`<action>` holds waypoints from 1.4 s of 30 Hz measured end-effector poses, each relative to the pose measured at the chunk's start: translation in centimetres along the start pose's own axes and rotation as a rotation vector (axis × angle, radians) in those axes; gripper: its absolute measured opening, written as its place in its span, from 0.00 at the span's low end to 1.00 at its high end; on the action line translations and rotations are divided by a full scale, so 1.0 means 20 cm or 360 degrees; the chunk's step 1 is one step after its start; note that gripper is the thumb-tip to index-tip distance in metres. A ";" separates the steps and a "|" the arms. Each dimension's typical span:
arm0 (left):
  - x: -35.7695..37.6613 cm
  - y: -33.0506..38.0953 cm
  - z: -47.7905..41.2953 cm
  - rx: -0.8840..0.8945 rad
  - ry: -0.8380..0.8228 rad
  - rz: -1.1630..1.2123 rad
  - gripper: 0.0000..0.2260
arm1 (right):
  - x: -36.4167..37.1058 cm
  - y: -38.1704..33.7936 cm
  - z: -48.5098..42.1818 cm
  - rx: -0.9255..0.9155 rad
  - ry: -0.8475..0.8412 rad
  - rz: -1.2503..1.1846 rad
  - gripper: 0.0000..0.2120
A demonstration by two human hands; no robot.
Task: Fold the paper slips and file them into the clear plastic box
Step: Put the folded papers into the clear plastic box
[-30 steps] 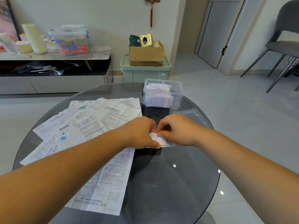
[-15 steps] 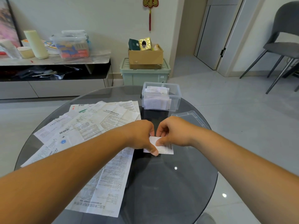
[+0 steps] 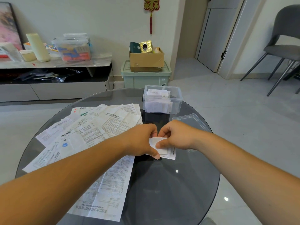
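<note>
Pinched folded white paper slip (image 3: 165, 151) in left hand (image 3: 139, 140) and right hand (image 3: 177, 135), both grips closed on it, mid round smoked-glass bench (image 3: 170, 184), beside creased printed sheets (image 3: 100, 127), before clear rectangular plastic box (image 3: 176, 104) holding slips (image 3: 158, 105).

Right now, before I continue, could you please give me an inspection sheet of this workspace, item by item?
Surface: round dark glass table, partly covered by papers.
Job's things: folded slip between the hands; clear box open, with slips inside; lid lying on the table to its right; unfolded sheets spread on the left.
Clutter: low cabinet, its top crowded with containers.
Hands: left hand and right hand both pinch the folded slip.
Cables: nothing seen.
Surroundings: cardboard box on green bin; grey chair at right.
</note>
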State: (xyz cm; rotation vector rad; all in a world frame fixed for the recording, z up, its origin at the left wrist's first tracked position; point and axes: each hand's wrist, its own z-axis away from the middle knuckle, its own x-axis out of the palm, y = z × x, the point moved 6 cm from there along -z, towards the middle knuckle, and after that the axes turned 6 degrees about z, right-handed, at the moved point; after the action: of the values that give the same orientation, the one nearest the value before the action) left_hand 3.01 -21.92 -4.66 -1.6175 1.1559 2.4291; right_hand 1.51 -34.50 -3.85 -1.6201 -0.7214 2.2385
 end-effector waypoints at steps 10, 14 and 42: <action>-0.29 0.06 -0.05 0.0251 0.0382 0.0042 0.32 | -0.32 0.03 -0.03 -0.0083 0.0543 -0.0218 0.04; -0.50 0.05 -0.26 0.0314 0.0485 -0.0236 0.38 | -0.60 0.10 -0.16 -0.0068 0.0956 -0.0375 0.07; -0.45 -0.02 -0.77 0.0241 0.0331 -0.1021 0.39 | -0.70 0.23 -0.65 -0.0087 0.1207 -0.0350 0.03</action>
State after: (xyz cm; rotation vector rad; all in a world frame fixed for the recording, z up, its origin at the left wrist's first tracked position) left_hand 19.70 -27.10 -0.72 -1.8542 0.6608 1.7682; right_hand 18.70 -42.29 1.64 -2.0833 -0.6904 1.2968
